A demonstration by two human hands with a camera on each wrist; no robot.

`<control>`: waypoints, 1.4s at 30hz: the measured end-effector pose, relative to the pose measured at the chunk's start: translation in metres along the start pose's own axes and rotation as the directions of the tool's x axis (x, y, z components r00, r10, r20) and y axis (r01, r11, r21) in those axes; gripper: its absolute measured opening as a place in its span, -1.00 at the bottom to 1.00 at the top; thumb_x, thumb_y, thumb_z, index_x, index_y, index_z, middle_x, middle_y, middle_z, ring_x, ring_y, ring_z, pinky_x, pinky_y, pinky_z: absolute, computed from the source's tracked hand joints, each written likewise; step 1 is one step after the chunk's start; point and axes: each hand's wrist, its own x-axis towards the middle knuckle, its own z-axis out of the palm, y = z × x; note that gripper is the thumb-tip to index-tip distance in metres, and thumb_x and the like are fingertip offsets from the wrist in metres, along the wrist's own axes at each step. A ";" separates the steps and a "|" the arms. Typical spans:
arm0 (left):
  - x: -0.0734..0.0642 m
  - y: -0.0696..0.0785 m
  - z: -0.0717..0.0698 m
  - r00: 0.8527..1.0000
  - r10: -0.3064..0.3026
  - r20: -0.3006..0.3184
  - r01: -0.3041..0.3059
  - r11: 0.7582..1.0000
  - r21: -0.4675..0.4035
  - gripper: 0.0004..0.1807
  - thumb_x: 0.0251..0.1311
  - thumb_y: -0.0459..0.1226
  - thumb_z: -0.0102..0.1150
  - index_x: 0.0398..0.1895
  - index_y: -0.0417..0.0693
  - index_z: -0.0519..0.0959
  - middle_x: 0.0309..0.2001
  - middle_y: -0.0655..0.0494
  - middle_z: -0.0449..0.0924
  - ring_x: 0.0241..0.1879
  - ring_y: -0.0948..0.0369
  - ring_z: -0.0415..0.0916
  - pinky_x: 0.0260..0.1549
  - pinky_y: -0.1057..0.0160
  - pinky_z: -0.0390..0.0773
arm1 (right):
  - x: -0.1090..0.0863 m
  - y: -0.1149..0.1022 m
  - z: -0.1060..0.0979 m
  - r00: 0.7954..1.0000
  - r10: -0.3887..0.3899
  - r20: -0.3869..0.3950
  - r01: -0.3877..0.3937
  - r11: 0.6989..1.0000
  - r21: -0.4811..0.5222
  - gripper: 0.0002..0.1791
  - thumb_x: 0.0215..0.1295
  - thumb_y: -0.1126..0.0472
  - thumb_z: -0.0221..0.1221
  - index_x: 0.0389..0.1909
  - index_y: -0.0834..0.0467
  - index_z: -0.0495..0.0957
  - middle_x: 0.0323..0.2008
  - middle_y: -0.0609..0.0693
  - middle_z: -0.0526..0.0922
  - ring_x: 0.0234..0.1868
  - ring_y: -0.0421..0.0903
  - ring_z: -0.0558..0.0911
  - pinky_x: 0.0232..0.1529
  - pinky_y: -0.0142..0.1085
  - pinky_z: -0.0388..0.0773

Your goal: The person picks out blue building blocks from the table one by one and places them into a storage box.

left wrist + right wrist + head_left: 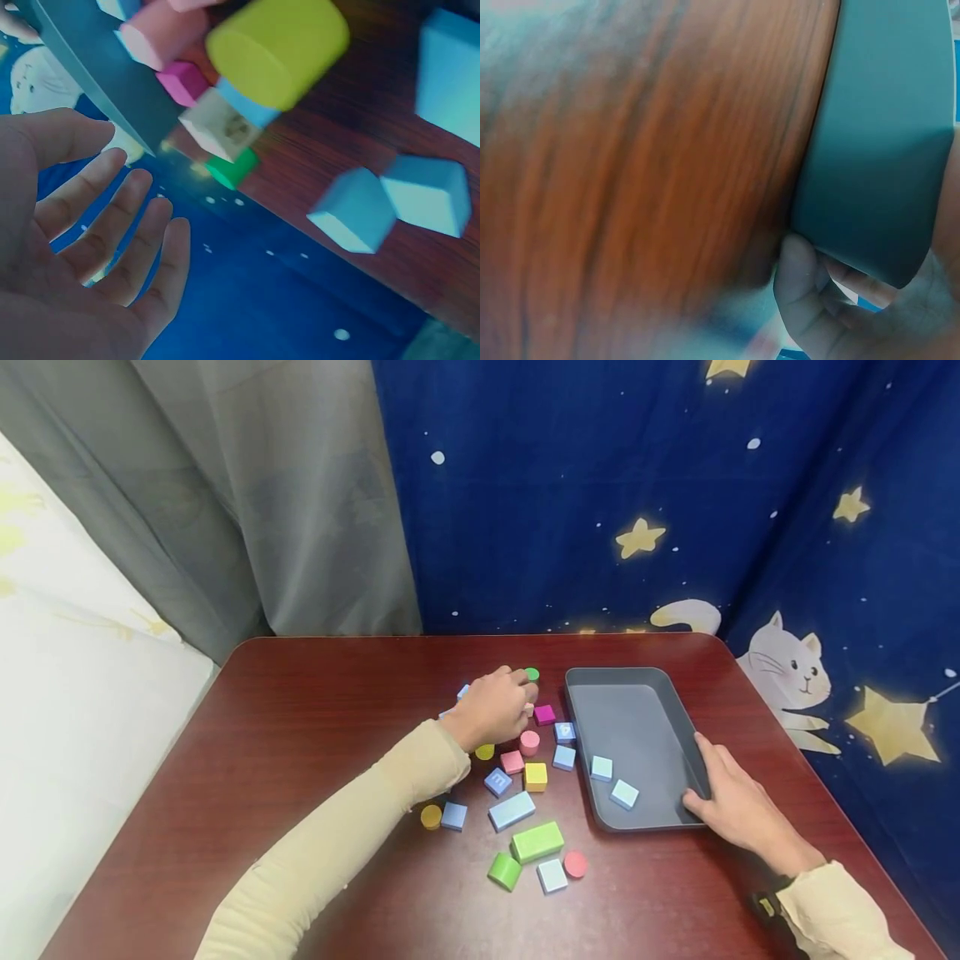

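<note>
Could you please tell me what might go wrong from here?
The left hand might nudge the nearby green cylinder toward the far edge of the table. If the right hand tilts the tray it holds, the two pale blocks inside could slide.

Dark red wood-grain counter (322, 693), far corners rounded. Behind it: grey curtain (315, 527) at left; blue curtain (525, 527), centre to right, printed with yellow stars (640, 538) and a white cat (787, 664). Left side: white surface (75, 735), faint yellow markings (11, 539).
</note>
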 end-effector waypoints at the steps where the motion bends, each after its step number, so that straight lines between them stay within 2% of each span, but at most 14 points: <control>1: 0.000 -0.004 0.001 1.000 -0.015 -0.003 0.015 1.000 -0.005 -0.65 0.46 -0.15 0.38 0.22 -0.04 0.76 0.13 0.00 0.71 0.00 0.08 0.58 0.02 0.16 0.74 | 0.000 0.000 0.000 1.000 0.000 -0.001 0.000 1.000 -0.001 0.06 0.32 0.27 0.38 0.66 0.53 -0.02 0.34 0.51 0.34 0.21 0.45 0.52 0.18 0.46 0.51; 9: -0.002 -0.035 0.012 0.989 -0.143 0.040 0.145 0.988 -0.054 -0.68 0.46 -0.25 0.35 0.20 -0.04 0.78 0.18 -0.05 0.69 0.13 0.01 0.55 0.14 0.07 0.70 | 0.001 -0.002 -0.002 1.000 0.004 -0.005 -0.004 1.000 -0.006 0.08 0.31 0.27 0.40 0.67 0.51 -0.02 0.34 0.50 0.35 0.21 0.45 0.53 0.19 0.46 0.51; 14: -0.003 -0.049 0.021 0.978 -0.196 0.077 0.202 0.975 -0.087 -0.63 0.42 -0.33 0.33 0.26 -0.09 0.76 0.25 -0.09 0.65 0.19 -0.04 0.52 0.22 0.03 0.67 | 0.002 -0.002 -0.001 1.000 0.006 -0.002 -0.006 1.000 -0.006 0.08 0.31 0.27 0.38 0.67 0.50 -0.03 0.32 0.48 0.36 0.18 0.43 0.54 0.17 0.44 0.53; 18: -0.004 -0.057 0.028 0.970 -0.215 0.117 0.229 0.966 -0.123 -0.59 0.40 -0.38 0.35 0.29 -0.11 0.74 0.34 -0.12 0.58 0.25 -0.08 0.50 0.31 0.03 0.61 | 0.003 -0.002 -0.002 1.000 0.005 -0.008 -0.005 1.000 -0.013 0.08 0.31 0.27 0.40 0.66 0.51 -0.02 0.30 0.49 0.37 0.15 0.42 0.54 0.14 0.42 0.55; 24: -0.005 -0.064 0.038 0.959 -0.232 0.162 0.257 0.954 -0.155 -0.56 0.40 -0.40 0.33 0.34 -0.12 0.72 0.40 -0.14 0.53 0.29 -0.10 0.49 0.39 0.01 0.53 | 0.003 0.000 0.000 1.000 -0.001 -0.020 0.000 1.000 -0.019 0.08 0.29 0.29 0.42 0.65 0.52 -0.01 0.29 0.48 0.38 0.14 0.40 0.55 0.13 0.41 0.56; 30: -0.004 -0.063 0.041 0.953 -0.242 0.180 0.267 0.955 -0.131 -0.56 0.42 -0.41 0.32 0.34 -0.11 0.72 0.39 -0.13 0.54 0.31 -0.10 0.47 0.39 0.01 0.54 | 0.003 0.000 0.001 1.000 -0.010 -0.024 0.009 1.000 -0.016 0.08 0.28 0.28 0.41 0.65 0.53 0.00 0.29 0.49 0.38 0.14 0.42 0.55 0.12 0.43 0.55; 37: -0.003 -0.066 0.044 0.957 -0.233 0.170 0.255 0.959 -0.121 -0.60 0.44 -0.43 0.30 0.29 -0.15 0.74 0.28 -0.16 0.63 0.23 -0.08 0.56 0.37 0.02 0.56 | 0.003 -0.001 0.000 1.000 0.004 -0.013 -0.004 1.000 -0.014 0.08 0.29 0.29 0.41 0.65 0.53 -0.01 0.29 0.49 0.38 0.15 0.42 0.55 0.14 0.42 0.55; 42: -0.005 -0.068 0.045 0.966 -0.216 0.142 0.233 0.965 -0.117 -0.65 0.43 -0.44 0.29 0.23 -0.18 0.76 0.19 -0.17 0.66 0.19 -0.08 0.60 0.34 0.01 0.58 | 0.003 -0.001 -0.001 1.000 0.009 -0.013 -0.009 1.000 -0.019 0.09 0.28 0.29 0.42 0.65 0.53 -0.01 0.28 0.49 0.39 0.13 0.41 0.55 0.11 0.41 0.56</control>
